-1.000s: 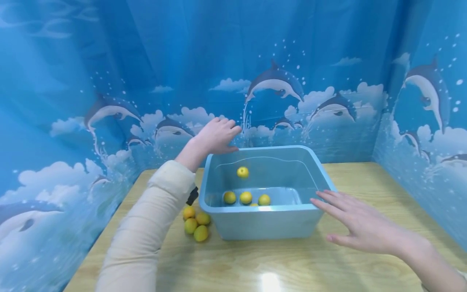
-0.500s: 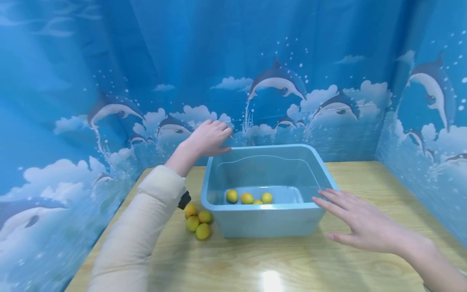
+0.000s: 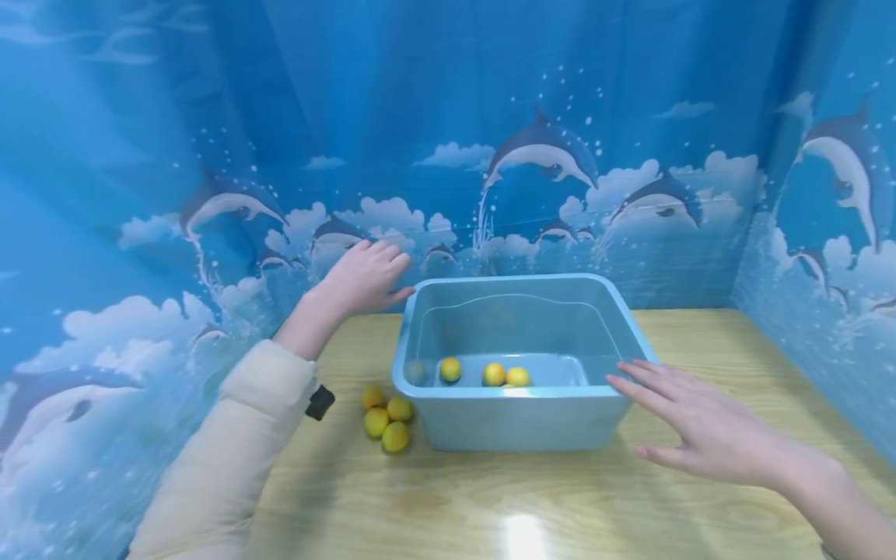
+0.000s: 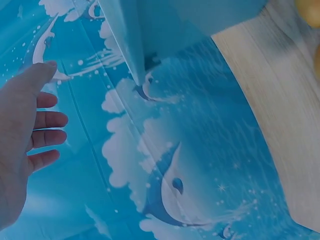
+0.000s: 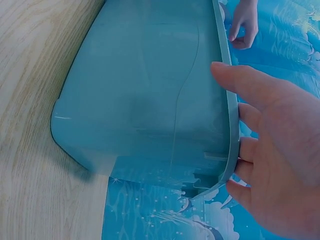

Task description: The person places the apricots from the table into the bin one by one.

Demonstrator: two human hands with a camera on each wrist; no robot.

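Note:
A light blue plastic bin (image 3: 518, 420) stands on the table with several small yellow-orange citrus fruits (image 3: 493, 374) on its floor. The near wall partly hides one of them. Beyond the bin's far left corner, my left hand (image 3: 365, 278) hangs in the air, its palm bare and fingers loosely bent in the left wrist view. My right hand (image 3: 707, 428) is at the bin's right side, fingers extended with the fingertips right at the rim (image 5: 234, 115). More of the same fruits (image 3: 395, 437) lie clustered on the table against the bin's left side.
The wooden table (image 3: 448, 498) ends at a blue curtain (image 3: 434, 93) printed with dolphins, which encloses the back and both sides. A small black device (image 3: 320, 402) sits at my left wrist, beyond the pale sleeve (image 3: 231, 435).
A fruit that was in mid-air inside the bin has dropped in among the others, which have shifted. My left hand has moved left, away from over the bin's edge; the right stays put.

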